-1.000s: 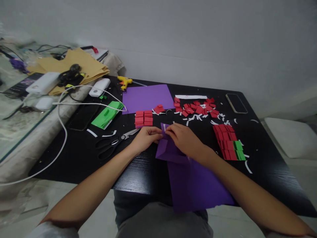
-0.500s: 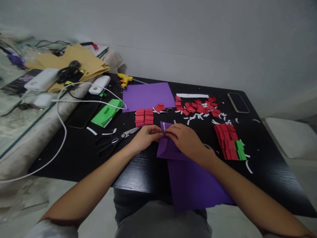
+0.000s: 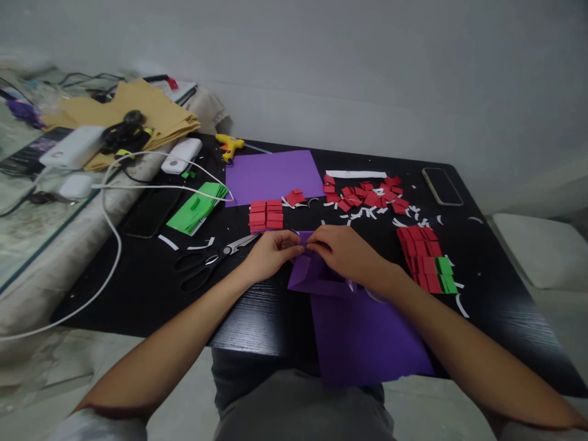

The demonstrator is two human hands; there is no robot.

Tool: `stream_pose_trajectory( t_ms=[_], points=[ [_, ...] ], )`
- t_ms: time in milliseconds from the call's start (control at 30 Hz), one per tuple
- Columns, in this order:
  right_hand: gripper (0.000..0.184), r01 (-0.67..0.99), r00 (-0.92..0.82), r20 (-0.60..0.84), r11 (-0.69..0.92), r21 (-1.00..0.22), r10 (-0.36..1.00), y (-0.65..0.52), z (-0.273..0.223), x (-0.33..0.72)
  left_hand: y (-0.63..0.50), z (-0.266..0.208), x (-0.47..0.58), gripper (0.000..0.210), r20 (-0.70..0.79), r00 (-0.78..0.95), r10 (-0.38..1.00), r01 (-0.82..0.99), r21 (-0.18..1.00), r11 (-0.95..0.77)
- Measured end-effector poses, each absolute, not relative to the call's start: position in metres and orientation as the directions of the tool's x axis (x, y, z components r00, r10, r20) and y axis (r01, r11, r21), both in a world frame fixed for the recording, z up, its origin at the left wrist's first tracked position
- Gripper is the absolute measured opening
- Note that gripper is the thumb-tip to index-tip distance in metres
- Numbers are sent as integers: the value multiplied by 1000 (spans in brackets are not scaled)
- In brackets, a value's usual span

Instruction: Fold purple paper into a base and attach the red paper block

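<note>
Between my hands is a folded piece of purple paper (image 3: 316,283), its edges turned up. My left hand (image 3: 274,254) is closed in a pinch on its upper left edge. Close beside it, my right hand (image 3: 342,251) pinches the upper edge, and its palm covers part of the paper. A larger purple sheet (image 3: 367,343) lies beneath, reaching over the table's front edge. Black-handled scissors (image 3: 215,257) lie left of my left hand. Just beyond that hand is a block of folded red paper pieces (image 3: 266,215).
Loose red pieces (image 3: 372,195) and white strips lie at the back; a red and green block (image 3: 425,260) stands right. A phone (image 3: 441,186), green papers (image 3: 197,208), another purple sheet (image 3: 275,174), a yellow glue gun (image 3: 229,146) and a white cable (image 3: 120,245) surround the work.
The white strip that showed on the purple paper between my fingers is no longer visible. The paper's upper edge has shifted slightly, and both hands stay pinched in nearly the same place.
</note>
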State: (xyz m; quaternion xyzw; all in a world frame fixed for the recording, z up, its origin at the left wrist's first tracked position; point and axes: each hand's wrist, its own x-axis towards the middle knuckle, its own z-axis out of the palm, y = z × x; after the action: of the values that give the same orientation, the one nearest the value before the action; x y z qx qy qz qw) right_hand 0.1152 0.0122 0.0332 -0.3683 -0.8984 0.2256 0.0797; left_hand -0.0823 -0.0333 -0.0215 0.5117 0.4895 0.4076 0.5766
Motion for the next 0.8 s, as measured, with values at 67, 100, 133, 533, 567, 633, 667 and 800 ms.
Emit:
stream_pose_trajectory(
  t_ms=[67, 100, 133, 533, 567, 633, 667, 800],
  points=[
    [16, 623, -717, -33, 619, -477, 696, 15, 35, 115, -33, -22, -83, 24, -148, 193, 970, 45, 989, 142],
    [16, 619, -719, -36, 616, -486, 694, 16, 35, 115, -33, -22, -83, 24, -146, 194, 970, 50, 989, 139],
    [15, 615, -720, -36, 613, -496, 693, 17, 36, 115, -33, -22, -83, 23, -144, 198, 970, 53, 989, 136],
    [16, 645, -689, -44, 585, -492, 723, 13, 32, 112, -33, -24, -82, 24, -140, 201, 969, 25, 990, 138],
    [17, 645, -687, -43, 580, -498, 726, 13, 31, 113, -33, -24, -81, 23, -141, 203, 969, 25, 990, 138],
    [17, 635, -684, -36, 571, -521, 728, 14, 30, 114, -33, -23, -81, 24, -143, 210, 967, 28, 990, 140],
    [17, 626, -686, -30, 567, -536, 727, 14, 30, 115, -33, -23, -81, 24, -144, 211, 967, 29, 990, 141],
    [13, 604, -685, -17, 554, -573, 729, 15, 30, 118, -34, -24, -81, 25, -143, 208, 968, 35, 990, 139]
  ],
)
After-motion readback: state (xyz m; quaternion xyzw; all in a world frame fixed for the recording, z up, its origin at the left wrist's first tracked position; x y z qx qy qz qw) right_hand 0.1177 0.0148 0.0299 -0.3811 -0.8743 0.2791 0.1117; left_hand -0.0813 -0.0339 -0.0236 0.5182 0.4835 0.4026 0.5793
